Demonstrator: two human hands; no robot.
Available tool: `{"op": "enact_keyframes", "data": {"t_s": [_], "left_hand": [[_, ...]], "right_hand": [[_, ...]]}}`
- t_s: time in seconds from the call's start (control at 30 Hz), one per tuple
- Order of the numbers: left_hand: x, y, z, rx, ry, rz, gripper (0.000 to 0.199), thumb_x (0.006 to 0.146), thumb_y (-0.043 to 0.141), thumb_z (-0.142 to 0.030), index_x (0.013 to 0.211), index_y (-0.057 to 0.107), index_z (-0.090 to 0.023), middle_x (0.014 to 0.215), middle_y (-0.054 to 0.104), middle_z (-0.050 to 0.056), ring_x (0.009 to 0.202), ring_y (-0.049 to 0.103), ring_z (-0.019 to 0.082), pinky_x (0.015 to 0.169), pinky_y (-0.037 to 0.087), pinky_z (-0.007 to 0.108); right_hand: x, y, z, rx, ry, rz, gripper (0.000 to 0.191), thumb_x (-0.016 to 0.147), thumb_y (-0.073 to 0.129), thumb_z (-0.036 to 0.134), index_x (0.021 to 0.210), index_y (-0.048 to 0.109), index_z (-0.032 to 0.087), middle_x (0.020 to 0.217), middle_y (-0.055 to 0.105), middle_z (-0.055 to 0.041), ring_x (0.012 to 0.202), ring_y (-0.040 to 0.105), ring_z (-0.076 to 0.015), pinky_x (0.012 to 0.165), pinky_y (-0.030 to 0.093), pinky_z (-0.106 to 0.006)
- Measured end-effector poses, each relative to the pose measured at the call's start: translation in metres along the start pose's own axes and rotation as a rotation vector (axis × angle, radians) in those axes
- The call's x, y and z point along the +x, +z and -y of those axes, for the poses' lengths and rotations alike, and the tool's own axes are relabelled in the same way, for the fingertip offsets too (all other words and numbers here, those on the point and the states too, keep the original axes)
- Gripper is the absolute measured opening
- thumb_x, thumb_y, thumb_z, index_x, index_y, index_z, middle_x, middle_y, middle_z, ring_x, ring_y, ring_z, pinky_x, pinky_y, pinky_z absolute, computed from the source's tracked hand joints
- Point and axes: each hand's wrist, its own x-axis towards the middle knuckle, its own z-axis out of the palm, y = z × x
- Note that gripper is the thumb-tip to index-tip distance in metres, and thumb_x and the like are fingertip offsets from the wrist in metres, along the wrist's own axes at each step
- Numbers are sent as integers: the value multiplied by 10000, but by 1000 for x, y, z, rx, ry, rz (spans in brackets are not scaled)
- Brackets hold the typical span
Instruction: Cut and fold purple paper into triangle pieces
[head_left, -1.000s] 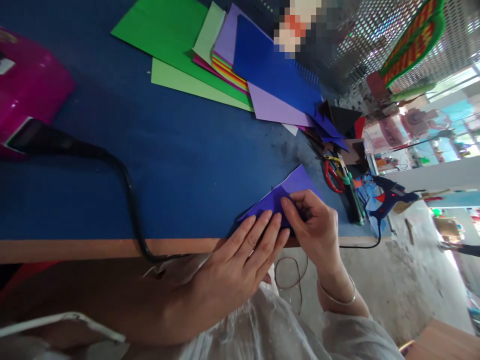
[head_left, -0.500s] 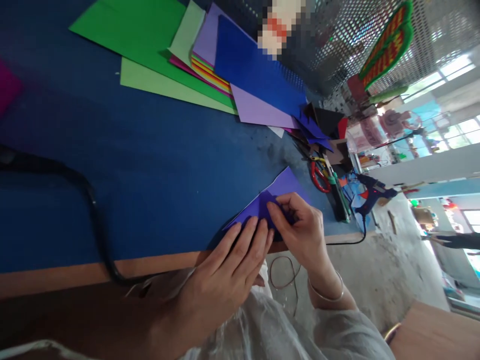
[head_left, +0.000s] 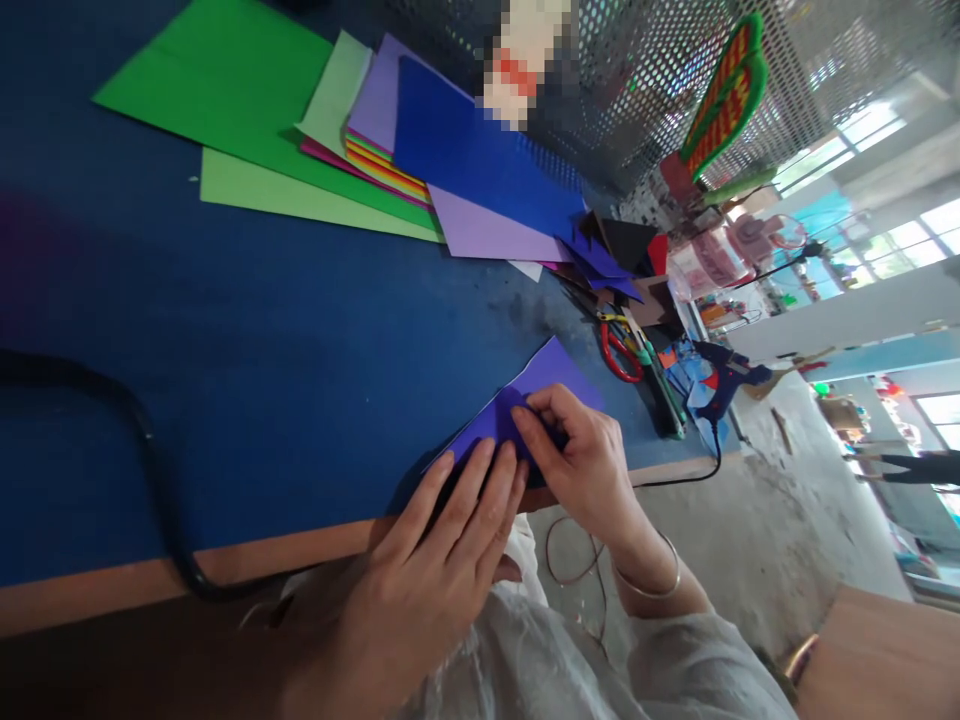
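A purple sheet of paper (head_left: 547,372) lies slantwise at the front edge of the blue worktable (head_left: 300,370). My left hand (head_left: 442,550) presses on its near part, fingers stretched out and lying flat. With thumb and fingers pinched together, my right hand (head_left: 581,455) grips a darker purple part of the paper just right of my left fingertips. Whether that part is a fold or a separate piece, I cannot tell. To the right of the paper lie red-handled scissors (head_left: 619,352) and a green-and-black cutter (head_left: 660,385).
Coloured sheets, with green card (head_left: 217,80) and blue card (head_left: 480,150), are stacked along the back. A glue gun (head_left: 724,378) rests at the right end, its cord hanging off. A black cable (head_left: 154,480) crosses the left side. Perforated metal (head_left: 630,70) stands behind.
The view has shifted, so the table's contents appear slightly further left. Both hands keep nearly the same hold on the purple paper.
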Motion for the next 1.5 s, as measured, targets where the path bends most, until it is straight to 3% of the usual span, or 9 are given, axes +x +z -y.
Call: {"op": "enact_keyframes", "data": {"t_s": [0.4, 0.77, 0.93, 1.3, 1.5], "left_hand": [[1, -2, -1, 11, -4, 21, 512, 1106, 408, -308, 1511, 536, -22, 1647, 477, 199, 1579, 380, 331, 1376, 134, 540], [9, -4, -2, -21, -44, -23, 462, 1117, 399, -322, 1382, 656, -44, 1499, 647, 159, 1407, 583, 333, 1363, 148, 547], [9, -3, -4, -2, -41, -17, 521, 1115, 403, -409, 1387, 656, -45, 1504, 636, 176, 1418, 567, 366, 1357, 143, 586], [11, 0, -6, 68, -48, -21, 459, 1114, 422, -376, 1359, 680, -85, 1475, 659, 144, 1383, 589, 341, 1354, 137, 584], [8, 1, -7, 49, -71, 1, 539, 1115, 396, -443, 1427, 626, -69, 1523, 614, 167, 1430, 543, 332, 1357, 129, 574]], "right_hand": [[-1, 3, -1, -118, -73, -20, 199, 1034, 565, 363, 895, 633, 238, 688, 661, 40, 559, 551, -103, 575, 339, -246], [-3, 8, 1, -152, -48, -66, 206, 1031, 582, 384, 896, 632, 238, 670, 647, 42, 551, 559, -108, 558, 304, -256], [-3, 7, 2, -127, -46, -55, 211, 1037, 570, 380, 891, 624, 238, 684, 664, 35, 573, 579, -110, 569, 312, -251], [-2, 5, 3, -95, -7, -31, 217, 1046, 555, 390, 915, 637, 238, 680, 640, 52, 575, 558, -104, 571, 305, -252], [-2, 7, 5, -102, 7, -50, 218, 1037, 573, 389, 899, 634, 231, 662, 629, 58, 553, 556, -101, 563, 298, -253]]}}
